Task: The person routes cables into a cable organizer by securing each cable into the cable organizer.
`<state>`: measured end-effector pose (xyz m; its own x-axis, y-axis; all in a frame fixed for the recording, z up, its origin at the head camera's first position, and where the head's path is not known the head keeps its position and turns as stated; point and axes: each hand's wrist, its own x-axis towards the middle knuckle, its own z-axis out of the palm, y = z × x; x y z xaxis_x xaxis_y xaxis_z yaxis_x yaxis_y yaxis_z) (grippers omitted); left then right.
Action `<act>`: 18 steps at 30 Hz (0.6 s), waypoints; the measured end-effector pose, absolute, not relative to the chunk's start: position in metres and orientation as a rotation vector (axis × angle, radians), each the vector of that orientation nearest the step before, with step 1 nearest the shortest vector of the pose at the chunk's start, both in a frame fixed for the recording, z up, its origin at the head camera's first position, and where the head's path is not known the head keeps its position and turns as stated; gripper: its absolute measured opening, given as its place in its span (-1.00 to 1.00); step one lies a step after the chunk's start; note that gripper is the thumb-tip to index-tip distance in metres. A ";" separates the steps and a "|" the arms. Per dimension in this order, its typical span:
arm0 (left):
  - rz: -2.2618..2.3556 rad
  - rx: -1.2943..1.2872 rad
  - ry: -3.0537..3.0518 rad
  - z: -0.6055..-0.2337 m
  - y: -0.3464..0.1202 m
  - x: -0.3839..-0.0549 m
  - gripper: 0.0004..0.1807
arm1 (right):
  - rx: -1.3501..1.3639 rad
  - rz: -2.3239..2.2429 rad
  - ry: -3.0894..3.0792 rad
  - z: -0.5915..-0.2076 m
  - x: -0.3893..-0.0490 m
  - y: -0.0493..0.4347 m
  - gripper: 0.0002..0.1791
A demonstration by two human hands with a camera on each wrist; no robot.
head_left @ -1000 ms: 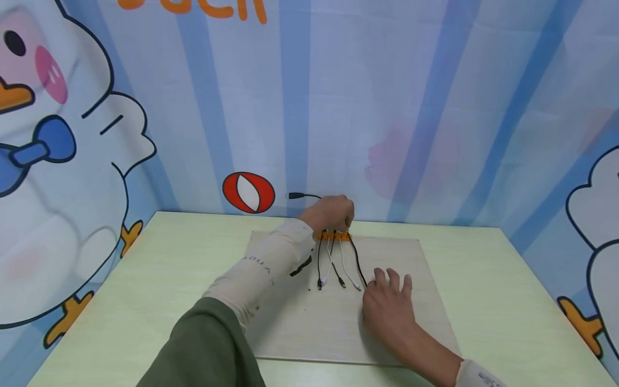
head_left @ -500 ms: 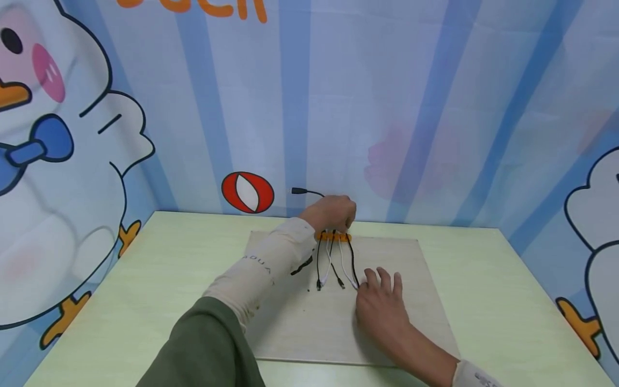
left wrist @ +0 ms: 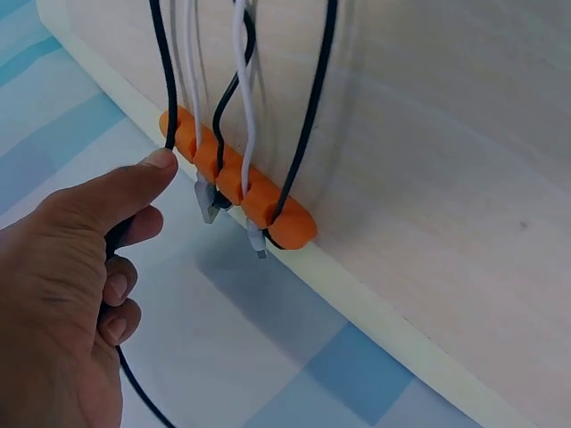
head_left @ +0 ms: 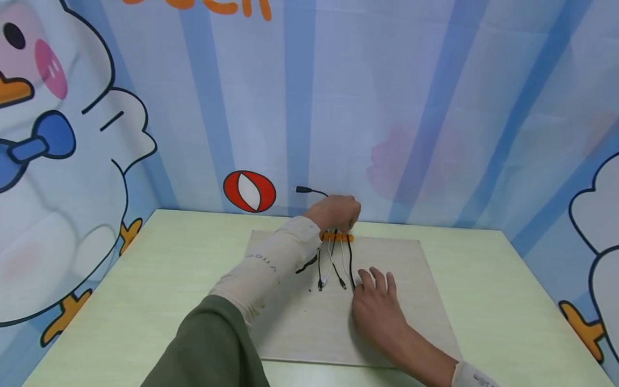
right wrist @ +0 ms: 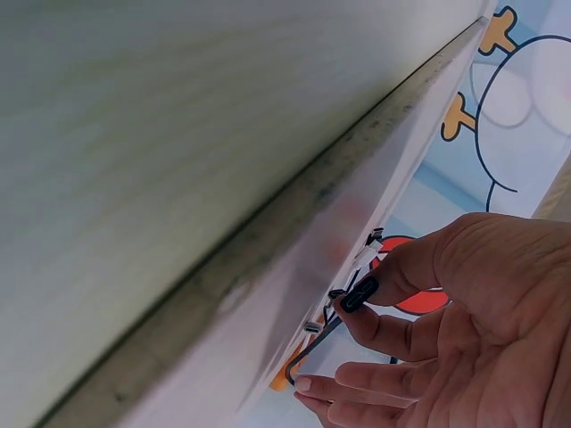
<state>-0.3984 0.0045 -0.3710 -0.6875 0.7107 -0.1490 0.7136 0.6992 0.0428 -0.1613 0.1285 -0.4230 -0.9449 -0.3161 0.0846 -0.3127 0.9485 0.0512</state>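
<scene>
An orange cable holder (left wrist: 293, 227) lies along the board's far edge, with black and white cables through its slots. At its end slot, my left hand (head_left: 338, 212) grips a black cable (left wrist: 168, 80) between thumb and curled fingers. A black plug (head_left: 303, 189) on a cable sticks out leftward beyond that hand. My right hand (head_left: 379, 312), lower on the board, pinches the black plug end (right wrist: 359, 294) of the rightmost cable between thumb and index finger. Its other fingers are spread. The left hand hides part of the holder in the head view.
The pale board (head_left: 300, 333) lies on a light table (head_left: 193, 258). White and black cable ends (head_left: 342, 284) rest on the board left of the right hand. A dark strap-like piece (head_left: 307, 264) lies by the left sleeve. A printed curtain (head_left: 338, 107) stands behind.
My right hand has moved left with the plug end, and the black cable now runs straighter. My left hand stays near the holder, slightly farther right. The loose plug has shifted slightly right and up.
</scene>
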 end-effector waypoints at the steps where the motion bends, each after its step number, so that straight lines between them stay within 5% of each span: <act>1: -0.014 1.155 2.755 -0.371 0.005 -0.398 -0.69 | 0.488 -0.054 -3.012 -0.423 -0.161 0.128 -0.70; 6: 0.080 1.062 2.767 -0.371 0.005 -0.399 -0.93 | 0.500 -0.052 -3.019 -0.425 -0.162 0.128 -0.71; 13: 0.088 1.059 2.713 -0.375 0.016 -0.415 -0.69 | 0.513 -0.038 -3.002 -0.427 -0.163 0.128 -0.71; 18: 0.030 1.006 2.698 -0.376 0.023 -0.422 -0.73 | 0.530 -0.034 -2.998 -0.427 -0.164 0.129 -0.71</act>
